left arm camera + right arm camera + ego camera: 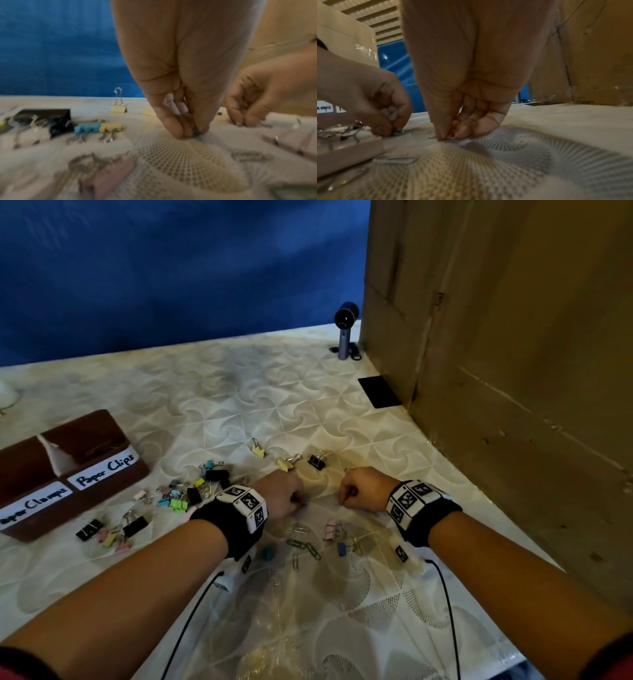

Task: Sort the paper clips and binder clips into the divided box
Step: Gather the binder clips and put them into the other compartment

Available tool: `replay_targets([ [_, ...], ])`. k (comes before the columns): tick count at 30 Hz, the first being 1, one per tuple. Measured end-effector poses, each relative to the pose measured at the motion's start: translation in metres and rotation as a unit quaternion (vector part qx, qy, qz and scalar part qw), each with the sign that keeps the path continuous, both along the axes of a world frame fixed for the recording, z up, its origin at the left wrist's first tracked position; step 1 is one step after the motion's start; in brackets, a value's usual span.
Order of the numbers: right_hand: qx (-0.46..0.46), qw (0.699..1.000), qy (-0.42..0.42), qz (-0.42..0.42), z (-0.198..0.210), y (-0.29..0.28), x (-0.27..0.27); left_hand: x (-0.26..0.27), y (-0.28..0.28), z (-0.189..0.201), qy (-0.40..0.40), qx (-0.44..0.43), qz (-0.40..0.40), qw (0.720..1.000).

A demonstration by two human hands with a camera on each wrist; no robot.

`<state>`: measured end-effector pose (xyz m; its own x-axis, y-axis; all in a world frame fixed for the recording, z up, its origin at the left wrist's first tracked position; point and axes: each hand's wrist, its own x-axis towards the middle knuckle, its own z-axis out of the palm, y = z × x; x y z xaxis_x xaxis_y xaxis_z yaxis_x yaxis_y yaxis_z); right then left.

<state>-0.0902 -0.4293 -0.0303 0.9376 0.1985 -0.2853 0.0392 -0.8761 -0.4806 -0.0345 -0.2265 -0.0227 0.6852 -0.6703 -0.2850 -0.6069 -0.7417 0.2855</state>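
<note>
Leftmost, the brown divided box (102, 487) sits at the near-left of the tabletop (239, 392). It has two compartments, labelled "Paper Clamps" and "Paper Clips", and a few clips show in the latter. Right of it lies a scatter of binder clips (178, 498); roughly twenty show across the tabletop, an estimate since they overlap. Centre, the left hand (284, 494) pinches a small dark piece, probably a clip, against the cloth. Several paper clips (305, 546), about five, lie nearer. Right, the right hand (359, 491) pinches a silver paper clip (431, 134) that lies flat. Risk, as judged: the thin wire may slip from the fingertips, or the cloth may lift with it.
</note>
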Motion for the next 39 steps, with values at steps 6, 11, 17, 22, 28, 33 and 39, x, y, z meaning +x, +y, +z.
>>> replay_targets([
  [6,0.1,0.994,0.018,-0.035,0.004,-0.008,-0.019,-0.007,0.015,0.011,0.084,-0.026,-0.007,0.996],
  [11,0.037,0.999,0.015,-0.01,-0.004,0.01,-0.032,-0.023,0.015,0.003,0.062,0.013,-0.024,0.998],
  [17,0.0,1.0,0.023,-0.012,-0.004,0.014,-0.031,-0.027,0.006,0.0,0.043,0.005,-0.007,0.999],
  [22,0.033,0.999,0.011,-0.015,-0.005,0.012,-0.037,-0.031,0.003,0.0,0.011,0.055,-0.045,0.997],
  [28,0.121,0.991,0.029,-0.049,-0.003,-0.009,-0.045,-0.036,0.009,0.007,0.036,0.024,-0.053,0.998],
  [33,0.085,0.993,0.082,-0.001,0.003,-0.008,-0.057,-0.043,0.024,0.013,0.046,0.011,-0.066,0.997],
  [39,0.004,0.997,0.074,0.025,0.004,0.001,-0.056,-0.05,0.03,0.007,0.067,0.023,-0.054,0.996],
])
